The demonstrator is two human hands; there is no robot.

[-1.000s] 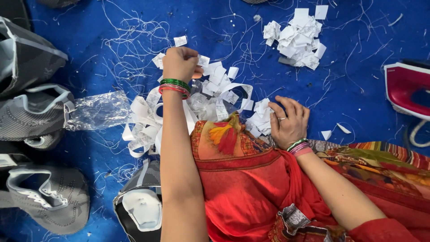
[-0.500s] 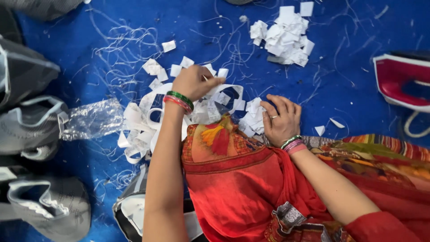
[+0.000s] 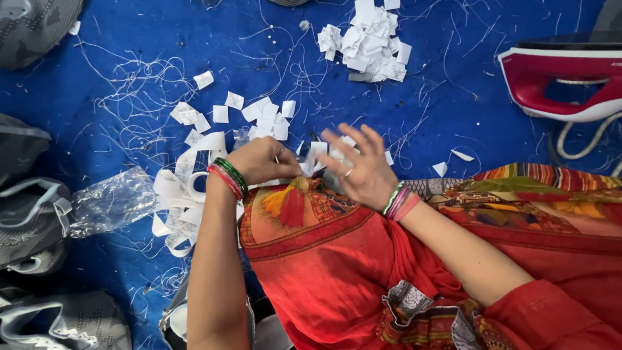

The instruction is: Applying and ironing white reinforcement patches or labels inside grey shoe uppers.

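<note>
- Left hand (image 3: 259, 162): fingers curled together, pinching a small white label (image 3: 310, 162) at its edge, just past the red cloth (image 3: 324, 259) on the lap.
- Right hand (image 3: 359, 170): fingers spread, grip holding nothing, hovering just right of that label.
- Label looks light, thin and floppy; judged easy to crease or drop, so best pinched at a corner with fingertips.
- White ribbon strip (image 3: 178, 207) coils left of the left wrist; loose labels (image 3: 259, 116) lie just beyond on the blue floor mat (image 3: 453, 116).
- Label pile (image 3: 369, 42) far; red iron (image 3: 564, 84) far right.
</note>
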